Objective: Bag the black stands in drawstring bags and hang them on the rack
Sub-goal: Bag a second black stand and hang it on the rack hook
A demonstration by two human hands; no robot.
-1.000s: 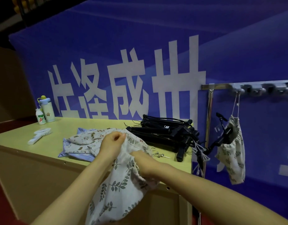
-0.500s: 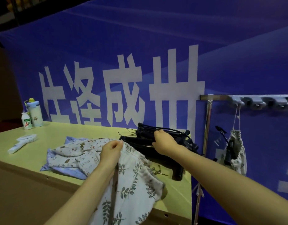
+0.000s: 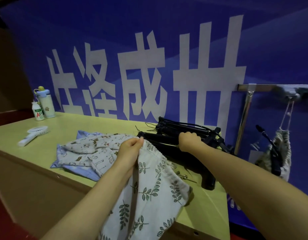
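1. The left hand [image 3: 130, 150] is pinching the gathered rim of a soft, leaf-print drawstring bag [image 3: 149, 196] draping over the worktop [image 3: 77, 123] edge.
2. The right hand [image 3: 188, 141] is gripping a tubular black stand [image 3: 158, 138] piled on the worktop.

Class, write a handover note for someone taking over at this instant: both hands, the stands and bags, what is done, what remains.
Left hand pinches the rim of the leaf-print bag, which drapes over the table edge.
Right hand grips a black stand in the pile of stands on the table.
Spare bags lie beside the pile.
Done: one filled bag hangs on the rack.
Left: bag the gripped stand, hang it, then likely the rest.
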